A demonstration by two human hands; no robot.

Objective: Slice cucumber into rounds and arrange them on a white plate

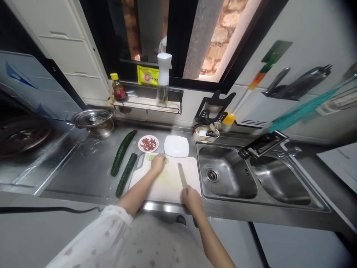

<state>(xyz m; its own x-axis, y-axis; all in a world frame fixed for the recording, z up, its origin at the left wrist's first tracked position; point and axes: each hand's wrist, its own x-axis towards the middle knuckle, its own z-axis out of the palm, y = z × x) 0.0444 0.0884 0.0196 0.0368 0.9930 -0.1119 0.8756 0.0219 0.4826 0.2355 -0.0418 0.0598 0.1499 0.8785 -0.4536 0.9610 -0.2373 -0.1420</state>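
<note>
A white cutting board (170,184) lies on the steel counter. Near its far edge, my left hand (158,163) is closed over a row of pale green cucumber slices (150,158), which show on both sides of it; the fingertips are partly hidden. My right hand (192,199) grips a kitchen knife (182,174) by its handle, the blade pointing away from me over the board's right part, apart from the slices. Left of the board lie two dark green cucumbers, a shorter one (126,175) beside it and a longer one (122,152) farther left.
Behind the board stand a plate of chopped reddish pieces (148,144) and a white dish (176,146). A double sink (227,171) adjoins on the right, with a tap (290,152). A lidded steel pot (96,122) stands back left. A rack (150,107) holds bottles below the window.
</note>
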